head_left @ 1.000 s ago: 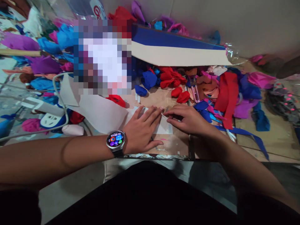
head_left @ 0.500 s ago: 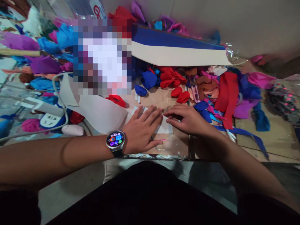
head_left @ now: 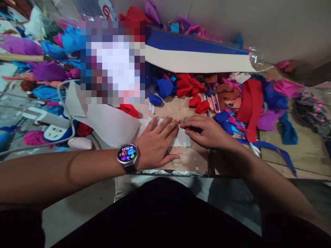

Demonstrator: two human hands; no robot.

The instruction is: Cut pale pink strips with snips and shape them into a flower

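A small white sheet of paper (head_left: 183,138) lies on the brown work surface (head_left: 190,162) near its front edge. My left hand (head_left: 159,143), with a smartwatch (head_left: 127,155) on its wrist, rests flat over the sheet, fingers spread. At the sheet's upper right, my right hand (head_left: 204,131) has its thumb and index finger drawn together close to my left fingertips. What they pinch, if anything, is too small to make out. A larger white paper (head_left: 111,125) lies to the left of my left hand.
Blue petals (head_left: 164,88) and red petals (head_left: 188,86) lie beyond my hands. A cutter (head_left: 215,100) and red strips (head_left: 250,106) are at right. A power strip (head_left: 55,132) with a looping cable is at left. A blue and white board (head_left: 201,60) stands at the back; a blurred-out patch hides part.
Almost nothing differs. The right fingertips and the sheet's edge have shifted very slightly; the left hand stays flat in the same place.
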